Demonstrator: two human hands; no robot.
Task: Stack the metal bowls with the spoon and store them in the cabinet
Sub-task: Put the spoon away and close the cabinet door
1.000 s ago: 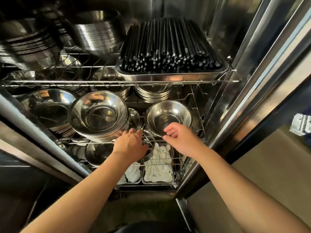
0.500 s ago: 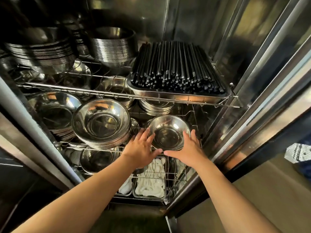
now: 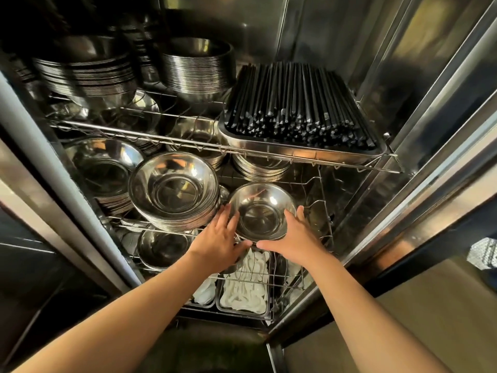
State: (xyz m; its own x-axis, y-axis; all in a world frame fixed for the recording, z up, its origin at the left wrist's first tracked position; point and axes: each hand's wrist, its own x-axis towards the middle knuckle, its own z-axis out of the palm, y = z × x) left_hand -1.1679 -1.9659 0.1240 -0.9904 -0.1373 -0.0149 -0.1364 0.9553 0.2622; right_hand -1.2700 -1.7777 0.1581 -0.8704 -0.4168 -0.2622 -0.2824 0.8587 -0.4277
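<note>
The small bowl [image 3: 260,211] sat on the middle rack [image 3: 326,222], just right of the big stack [image 3: 173,192]. Left hand [image 3: 219,242] and right hand [image 3: 293,235] cupped its near rim, fingers spread, equally near.

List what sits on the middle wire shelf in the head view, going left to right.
Far-left bowl stack → larger bowl stack → left hand → small metal bowl held between both hands → right hand.
</note>
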